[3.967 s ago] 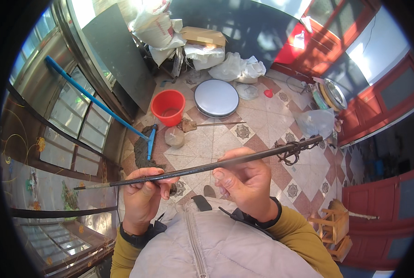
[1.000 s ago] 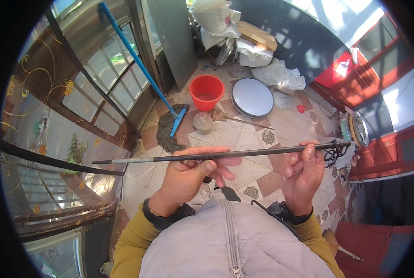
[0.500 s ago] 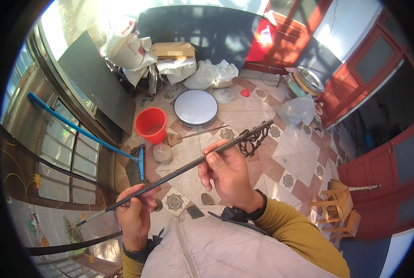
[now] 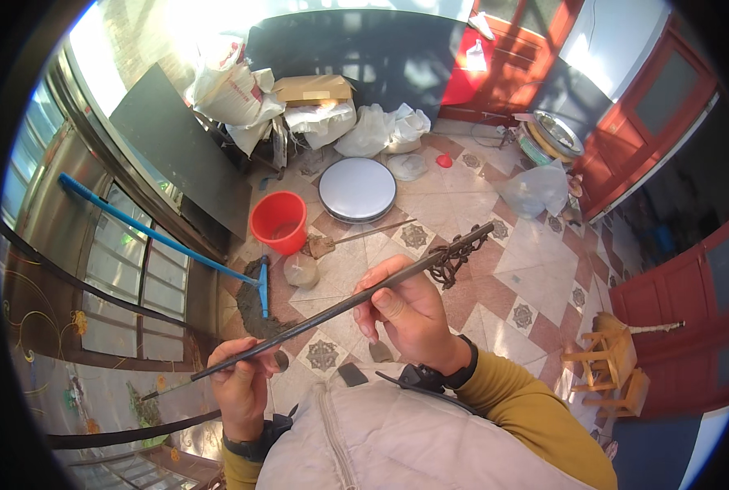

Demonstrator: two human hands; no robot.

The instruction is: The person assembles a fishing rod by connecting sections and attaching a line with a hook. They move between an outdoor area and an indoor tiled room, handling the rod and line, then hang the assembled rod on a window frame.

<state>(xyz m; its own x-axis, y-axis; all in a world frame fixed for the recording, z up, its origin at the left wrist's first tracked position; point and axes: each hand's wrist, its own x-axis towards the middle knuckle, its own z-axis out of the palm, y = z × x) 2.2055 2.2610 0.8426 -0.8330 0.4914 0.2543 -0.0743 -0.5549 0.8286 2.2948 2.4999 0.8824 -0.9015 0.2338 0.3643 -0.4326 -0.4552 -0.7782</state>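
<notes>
A long dark tapered rod (image 4: 323, 317), which looks like a steelyard beam, slants across in front of me from lower left to upper right. Rusty-looking metal links and rings (image 4: 450, 263) hang at its thick end, and its thin tip points left. My left hand (image 4: 242, 384) pinches it near the thin end between thumb and fingers. Farther along, short of the metal links, my right hand (image 4: 409, 314) grips it with the thumb on the near side and the fingers behind.
On the tiled floor ahead are a red bucket (image 4: 279, 222), a round white-topped object (image 4: 358, 190) and a clear plastic bag (image 4: 534, 189). A blue-handled squeegee (image 4: 168, 238) leans at left. Bags and a cardboard box (image 4: 314, 90) line the far wall; wooden stools (image 4: 605, 363) stand right.
The room has shifted slightly rightward in view. Both hands and the rod appear a little farther right and lower, with the grip on the rod much the same.
</notes>
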